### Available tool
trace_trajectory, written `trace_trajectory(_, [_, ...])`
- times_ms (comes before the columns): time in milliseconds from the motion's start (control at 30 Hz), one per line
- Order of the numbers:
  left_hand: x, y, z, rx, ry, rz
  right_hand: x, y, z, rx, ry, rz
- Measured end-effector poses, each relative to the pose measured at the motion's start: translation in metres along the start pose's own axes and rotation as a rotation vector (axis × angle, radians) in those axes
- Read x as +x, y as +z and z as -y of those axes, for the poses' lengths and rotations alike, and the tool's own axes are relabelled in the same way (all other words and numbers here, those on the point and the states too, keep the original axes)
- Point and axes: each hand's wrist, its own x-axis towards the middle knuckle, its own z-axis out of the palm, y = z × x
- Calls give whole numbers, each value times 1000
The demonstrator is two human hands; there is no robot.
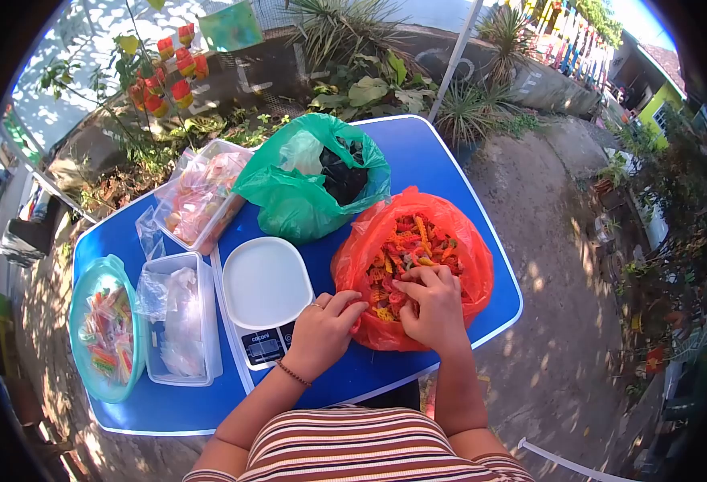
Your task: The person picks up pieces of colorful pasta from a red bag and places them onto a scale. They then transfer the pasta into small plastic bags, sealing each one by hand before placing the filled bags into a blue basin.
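Note:
A red plastic bag point(478, 281), its mouth wide, holds many red, orange and yellow spiral pieces point(421, 237). My right hand point(432, 305) is in the bag's opening, its fingers bent down onto the pieces; what they hold, if anything, is hidden. At the bag's left edge, my left hand point(325, 329) pinches the red plastic. Just left of the bag, a white square tray point(266, 281) rests on a kitchen scale point(263, 347), with my left wrist close beside the scale's display.
Behind lies a green plastic bag point(289, 193) with black plastic inside. Left on the blue table point(417, 149) are a container of packets point(201, 197), a container of clear bags point(181, 321) and a teal basin point(104, 329) of filled packets. Plants and a wall stand beyond.

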Motion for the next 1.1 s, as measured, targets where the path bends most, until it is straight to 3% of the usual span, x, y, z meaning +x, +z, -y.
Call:
trace_trajectory(133, [1, 5, 4, -2, -10, -61, 23, 11, -14, 175, 16, -120])
trace_trajectory(333, [-5, 2, 1, -33, 3, -48, 40, 47, -13, -68, -43, -97])
trace_trajectory(433, [-16, -1, -4, -82, 28, -44, 30, 34, -3, -9, 53, 7])
trace_trajectory(533, [-33, 1, -6, -115, 67, -27, 19, 23, -8, 87, 2, 5])
trace_trajectory(733, [-45, 4, -12, -161, 59, 6, 25, 17, -14, 315, 312, -241])
trace_trajectory(867, [-46, 4, -12, -168, 44, 24, 43, 10, -32, 112, 185, -65])
trace_trajectory(967, [-48, 5, -13, -175, 46, 19, 61, 30, -47, -31, 132, -151])
trace_trajectory(1067, [-50, 5, -14, -170, 49, 16, 66, 48, -54, -279, 187, -24])
trace_trajectory(1100, [-50, 4, -14, -173, 50, 16, 67, 48, -54, -230, 196, 5])
